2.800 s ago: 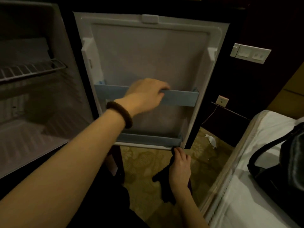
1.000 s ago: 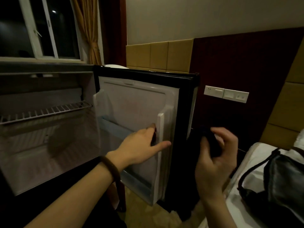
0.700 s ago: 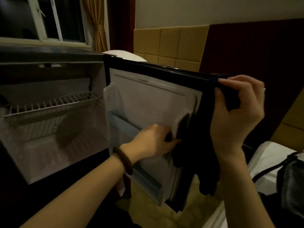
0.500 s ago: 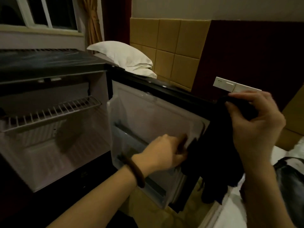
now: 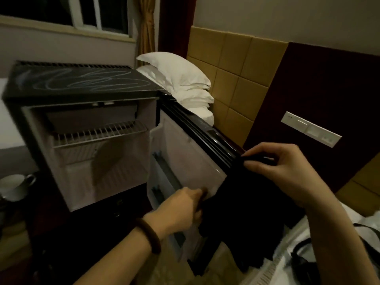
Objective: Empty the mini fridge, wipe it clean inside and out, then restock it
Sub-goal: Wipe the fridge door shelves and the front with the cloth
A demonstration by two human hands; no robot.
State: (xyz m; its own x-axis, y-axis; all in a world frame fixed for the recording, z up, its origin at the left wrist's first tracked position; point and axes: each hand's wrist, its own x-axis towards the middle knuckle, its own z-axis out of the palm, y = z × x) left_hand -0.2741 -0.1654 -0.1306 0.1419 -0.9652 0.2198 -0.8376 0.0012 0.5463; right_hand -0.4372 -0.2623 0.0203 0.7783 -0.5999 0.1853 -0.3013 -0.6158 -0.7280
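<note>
The mini fridge (image 5: 82, 128) is standing with its door (image 5: 185, 161) swung wide to the right, the black top edge of the door running from the hinge corner down toward the right hand (image 5: 287, 171). The cavity is showing only a wire shelf (image 5: 98, 134) near its top; below the shelf the white liner is bare. The black top of the fridge (image 5: 78, 83) is carrying pale curved streaks.

A black cloth (image 5: 246, 212) is hanging over the door's free corner and draping down along its outer edge. The right hand is pinching the cloth's upper hem between thumb and curled fingers, right at the door's top edge. The left hand (image 5: 183, 208), a dark bracelet (image 5: 150, 235) at its wrist, is gripping the cloth's lower part against the door's inner side edge, its fingers curled; their tips are hidden behind the cloth.

Room around the door is tight: white pillows (image 5: 178, 79) are lying just behind its top edge, a padded wall panel (image 5: 230, 79) is rising beyond them, and a bed edge with a dark bag (image 5: 308, 262) is sitting close on the lower right. A wall switch plate (image 5: 310, 128) is sitting above the right hand. At the far left, a white cup (image 5: 14, 186) is standing beside the fridge.
</note>
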